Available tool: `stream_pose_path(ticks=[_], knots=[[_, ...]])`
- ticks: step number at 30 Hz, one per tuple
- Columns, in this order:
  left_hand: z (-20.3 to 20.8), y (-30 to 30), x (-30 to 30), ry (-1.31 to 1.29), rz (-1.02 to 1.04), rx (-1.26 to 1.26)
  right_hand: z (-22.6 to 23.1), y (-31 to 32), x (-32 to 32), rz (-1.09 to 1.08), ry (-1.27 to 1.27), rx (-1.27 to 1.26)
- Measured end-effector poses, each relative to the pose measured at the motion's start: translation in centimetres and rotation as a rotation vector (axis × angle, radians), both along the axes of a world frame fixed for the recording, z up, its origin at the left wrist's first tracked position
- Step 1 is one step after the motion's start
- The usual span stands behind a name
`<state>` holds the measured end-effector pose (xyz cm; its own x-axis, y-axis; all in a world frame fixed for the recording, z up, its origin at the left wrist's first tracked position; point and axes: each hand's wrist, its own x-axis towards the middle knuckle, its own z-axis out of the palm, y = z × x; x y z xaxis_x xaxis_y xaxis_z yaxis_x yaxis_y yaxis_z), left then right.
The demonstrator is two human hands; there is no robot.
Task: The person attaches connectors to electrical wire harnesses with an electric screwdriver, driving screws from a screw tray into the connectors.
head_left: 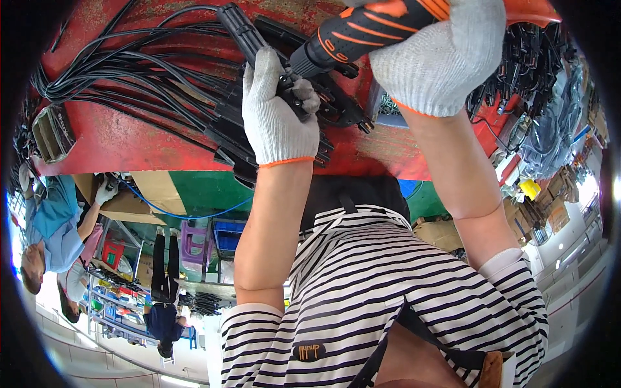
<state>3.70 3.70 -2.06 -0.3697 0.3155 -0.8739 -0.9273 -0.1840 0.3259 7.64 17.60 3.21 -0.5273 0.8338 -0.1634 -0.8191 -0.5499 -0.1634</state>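
Observation:
My left hand (279, 115), in a white knit glove with an orange cuff, is closed around a black plastic part (242, 32) with a long ribbed body. My right hand (435, 64), gloved the same way, grips a black and orange power drill (362, 33). The drill's chuck (307, 60) points left and meets the held part beside my left fingers; its tip is hidden there. Under and around my left hand lies a pile of similar black parts (229, 116) with long black cables (110, 64) running off to the left.
The red worktop (123, 139) is worn. A tray of small screws (388, 108) sits below my right hand. More black parts (517, 64) and clear plastic bags (550, 139) are at the right. An open box (55, 132) stands at the left edge. Several people work farther off, lower left.

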Motion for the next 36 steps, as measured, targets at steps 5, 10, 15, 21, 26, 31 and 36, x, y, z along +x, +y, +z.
stream_pose_path(ticks=[5, 10, 15, 21, 26, 31, 36], knots=[[-0.1, 0.2, -0.1, 0.032, -0.025, -0.071, 0.2, -0.4, 0.9, -0.045, -0.639, 0.453], [0.1, 0.3, -0.1, 0.060, -0.015, -0.077, 1.5, 0.1, 0.6, -0.022, -0.703, 0.307], [1.5, 1.1, 0.3, 0.059, -0.009, -0.048, 2.9, 2.6, 3.5, -0.028, -0.346, 0.385], [2.5, 0.5, 2.4, 0.181, -0.302, -0.069, 3.2, 7.5, 15.6, 0.040, -0.720, 0.498], [3.1, -0.5, 1.8, 0.120, -0.451, -0.155, 6.3, 4.9, 23.4, 0.051, -0.801, 0.374], [5.7, 0.2, 5.6, 0.882, -0.901, -0.371, 7.2, 1.6, 30.5, 0.002, -0.820, 0.396], [4.4, 4.0, 9.9, 1.281, -1.407, -0.420, 9.0, -2.0, 35.5, 0.224, -0.889, 0.516]])
